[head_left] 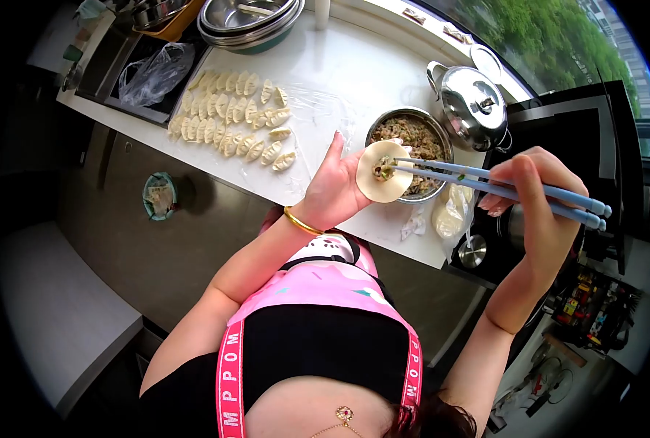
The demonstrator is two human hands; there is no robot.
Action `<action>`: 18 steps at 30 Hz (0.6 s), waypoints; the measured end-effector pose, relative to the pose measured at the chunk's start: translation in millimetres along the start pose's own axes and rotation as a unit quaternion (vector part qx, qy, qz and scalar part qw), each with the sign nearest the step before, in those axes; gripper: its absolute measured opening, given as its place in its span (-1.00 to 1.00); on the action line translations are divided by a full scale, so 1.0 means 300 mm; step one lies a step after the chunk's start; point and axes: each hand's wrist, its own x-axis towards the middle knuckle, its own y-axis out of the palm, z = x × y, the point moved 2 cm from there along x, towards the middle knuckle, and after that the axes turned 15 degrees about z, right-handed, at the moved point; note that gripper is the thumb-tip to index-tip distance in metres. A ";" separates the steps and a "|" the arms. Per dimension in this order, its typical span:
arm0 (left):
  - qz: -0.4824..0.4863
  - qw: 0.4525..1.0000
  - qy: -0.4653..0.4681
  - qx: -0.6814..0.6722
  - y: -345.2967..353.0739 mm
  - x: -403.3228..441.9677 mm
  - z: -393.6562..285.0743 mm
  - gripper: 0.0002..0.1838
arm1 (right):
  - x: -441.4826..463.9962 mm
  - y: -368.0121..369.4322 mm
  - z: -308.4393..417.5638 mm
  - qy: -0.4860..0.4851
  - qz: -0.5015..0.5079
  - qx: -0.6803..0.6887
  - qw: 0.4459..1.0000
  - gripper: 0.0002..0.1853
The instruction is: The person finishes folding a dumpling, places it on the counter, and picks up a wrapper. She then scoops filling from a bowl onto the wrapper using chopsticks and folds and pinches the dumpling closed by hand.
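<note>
A round dumpling wrapper (373, 188) lies flat across the fingers of my left hand (334, 184), whose thumb is stretched away from it. On the wrapper sits a small lump of filling (383, 169), and the tips of blue chopsticks (486, 182) touch it. My right hand (537, 182) is closed round those chopsticks near their thick ends. Just behind the wrapper stands a metal bowl of meat filling (413, 135), partly covered by the wrapper and chopsticks. Rows of folded dumplings (230, 109) rest on plastic film to the left.
A lidded steel pot (475, 106) stands behind the bowl, by the window. A bag of dough (453, 210) lies near the counter's front edge. Stacked metal bowls (248, 29) and a sink with a plastic bag (157, 73) are at the left. A small bin (160, 197) is on the floor.
</note>
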 end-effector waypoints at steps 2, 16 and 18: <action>0.003 1.000 0.008 0.001 0.000 -0.008 -0.009 -0.09 | -0.011 -0.015 -0.020 -0.026 -0.032 0.017 0.999 -0.77; 0.002 1.000 0.014 0.000 0.024 -0.045 -0.047 -0.09 | -0.143 -0.011 -0.282 -0.085 -0.127 0.166 0.974 -0.58; -0.004 1.000 0.017 0.004 0.035 -0.046 -0.048 -0.08 | -0.157 -0.001 -0.292 -0.060 -0.111 0.155 0.980 -0.60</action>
